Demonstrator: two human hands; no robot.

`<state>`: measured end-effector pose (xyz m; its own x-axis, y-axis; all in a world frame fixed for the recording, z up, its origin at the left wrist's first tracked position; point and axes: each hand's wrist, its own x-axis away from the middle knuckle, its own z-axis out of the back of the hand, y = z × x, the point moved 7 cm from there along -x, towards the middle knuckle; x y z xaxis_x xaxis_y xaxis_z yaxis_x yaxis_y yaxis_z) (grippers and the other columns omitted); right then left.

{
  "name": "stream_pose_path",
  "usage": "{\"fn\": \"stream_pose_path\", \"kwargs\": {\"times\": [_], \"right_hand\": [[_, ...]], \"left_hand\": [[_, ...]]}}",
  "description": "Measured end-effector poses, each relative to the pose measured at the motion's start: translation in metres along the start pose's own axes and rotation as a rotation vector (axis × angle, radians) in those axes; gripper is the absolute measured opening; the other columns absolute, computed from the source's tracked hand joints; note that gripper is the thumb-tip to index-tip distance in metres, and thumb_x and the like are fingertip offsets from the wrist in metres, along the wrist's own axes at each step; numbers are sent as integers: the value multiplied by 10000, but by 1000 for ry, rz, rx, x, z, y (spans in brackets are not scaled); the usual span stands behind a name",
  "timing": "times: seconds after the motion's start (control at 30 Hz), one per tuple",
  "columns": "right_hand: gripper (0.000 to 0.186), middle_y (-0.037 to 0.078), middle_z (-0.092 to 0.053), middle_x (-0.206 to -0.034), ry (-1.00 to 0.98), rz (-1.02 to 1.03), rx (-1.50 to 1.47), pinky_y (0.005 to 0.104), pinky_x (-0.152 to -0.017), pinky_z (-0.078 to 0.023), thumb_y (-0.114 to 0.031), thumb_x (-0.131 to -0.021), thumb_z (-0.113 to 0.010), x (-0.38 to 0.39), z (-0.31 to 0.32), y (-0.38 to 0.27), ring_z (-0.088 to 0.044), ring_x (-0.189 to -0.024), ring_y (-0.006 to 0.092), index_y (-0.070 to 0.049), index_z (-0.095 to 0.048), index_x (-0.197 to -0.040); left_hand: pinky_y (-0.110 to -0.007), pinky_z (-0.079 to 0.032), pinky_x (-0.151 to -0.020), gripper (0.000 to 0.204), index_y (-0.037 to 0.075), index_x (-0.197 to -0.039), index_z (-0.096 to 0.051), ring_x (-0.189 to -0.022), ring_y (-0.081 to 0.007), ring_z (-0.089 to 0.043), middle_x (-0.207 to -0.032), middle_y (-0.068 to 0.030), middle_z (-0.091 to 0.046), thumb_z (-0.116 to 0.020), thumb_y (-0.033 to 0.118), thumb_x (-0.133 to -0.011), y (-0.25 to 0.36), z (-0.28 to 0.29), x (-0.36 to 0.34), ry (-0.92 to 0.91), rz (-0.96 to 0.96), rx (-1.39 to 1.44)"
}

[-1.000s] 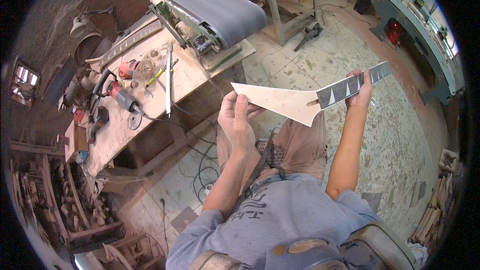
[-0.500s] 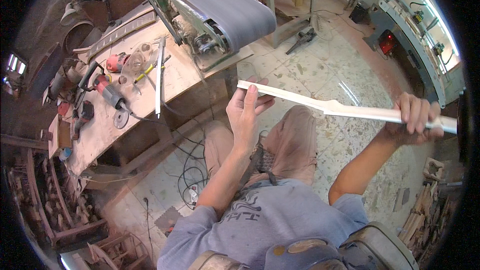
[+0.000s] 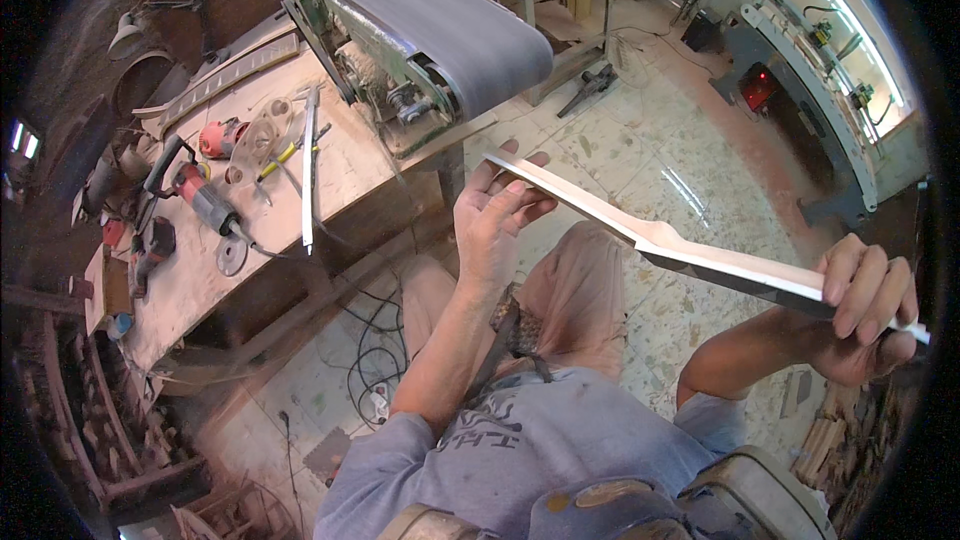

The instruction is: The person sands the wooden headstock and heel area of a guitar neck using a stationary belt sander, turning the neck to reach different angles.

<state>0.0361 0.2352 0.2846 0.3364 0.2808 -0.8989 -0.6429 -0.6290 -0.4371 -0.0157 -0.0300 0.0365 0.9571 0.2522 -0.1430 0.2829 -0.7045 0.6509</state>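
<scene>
A long, pale wooden piece (image 3: pixel 655 234) with a stepped bump near its middle spans the space before me, sloping down to the right. My left hand (image 3: pixel 492 225) pinches its narrow far-left end between thumb and fingers. At the wider right end, my right hand (image 3: pixel 866 308) is wrapped over the wood. One long side of the piece is in dark shadow, and its upper face is bright. Beyond my left hand stands a belt sander (image 3: pixel 440 25) with a wide grey belt, apart from the wood.
On the workbench (image 3: pixel 290 230) to my left lie a red-and-black angle grinder (image 3: pixel 205 195), a yellow-handled tool (image 3: pixel 280 162), a metal straight bar (image 3: pixel 309 180) and a clear plastic template (image 3: pixel 262 135). Black cables (image 3: pixel 365 350) coil on the floor. A large grey machine (image 3: pixel 815 105) stands far right.
My right hand has moved down and right, so the wooden piece slopes more steeply. The piece has rolled, bringing a shadowed side into view. Both hands keep their grip.
</scene>
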Motion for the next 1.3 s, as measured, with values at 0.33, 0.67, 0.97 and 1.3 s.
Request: {"fn": "stream_pose_path", "kwargs": {"times": [0.33,0.67,0.97,1.3], "right_hand": [[63,45,-380,-820,113,82,320,347,-712,-322,-98,-919,-405,-55,-30,7,-389,-739,152,-43,-431,-932],[224,56,-439,-820,92,-98,105,319,-681,-363,-182,-996,-442,-91,-33,45,-436,-745,177,23,-509,-1057],[163,72,-412,-798,172,-109,183,362,-710,-373,-136,-991,-439,-105,-39,84,-430,-731,182,21,-481,-1012],[232,60,-528,-701,69,-60,256,311,-517,-483,-253,-968,-562,-140,-40,46,-531,-574,160,-28,-507,-960]], "left_hand": [[-323,-572,-843,417,-104,-1287,-450,-906,-189,-648,-1086,-158,-620,-577,133,-968,7,-16,-32,-28,13,37],[-382,-570,-900,271,-63,-1205,-527,-1016,-234,-631,-1122,-140,-611,-529,25,-949,1,2,-57,-5,41,80],[-425,-551,-947,288,-41,-1198,-547,-1075,-264,-616,-1165,-129,-612,-474,-57,-920,-10,25,-71,28,61,123],[-288,-560,-888,393,-76,-1263,-496,-1001,-178,-631,-1126,-140,-607,-574,187,-982,-3,-24,-44,-1,111,140]]}}
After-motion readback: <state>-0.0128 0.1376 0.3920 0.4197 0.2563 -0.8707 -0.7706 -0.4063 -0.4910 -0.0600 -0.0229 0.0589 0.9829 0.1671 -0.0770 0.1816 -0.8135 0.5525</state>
